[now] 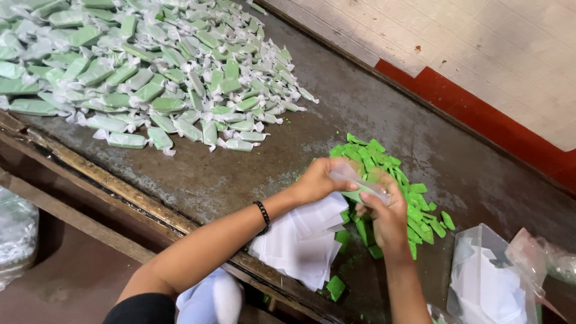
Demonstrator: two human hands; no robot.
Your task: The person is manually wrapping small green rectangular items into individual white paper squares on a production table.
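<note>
Hands meet at centre right of the frame, above a dark, worn table (240, 174). The left hand (318, 179), a black bracelet (262, 216) on its wrist, reaches in from lower left; its fingers are curled and pinch one end of a clear wrapper (360, 183). The right hand (384, 213) comes up from the bottom edge, its fingers pressed together around the other end of the wrapper. A green bar (358, 195) sits inside, held between both hands just above the table.

Behind and under the hands lies a loose heap of bare green bars (414, 198), spreading toward the right. A single bar (335, 287) lies apart near the table's front edge. Just below the hands rests a stack of white sheets (300, 243). At lower right stands a clear tub (486, 282) with more sheets. Upper left is filled by a large pile of wrapped bars (150, 72), each with twisted white ends.

Judging from the grip, the wrap goes best if the bar stays centred in the wrapper, both ends are held taut, and the two hands twist in opposite directions so that the ends close tightly without tearing the film or crushing the bar.
</note>
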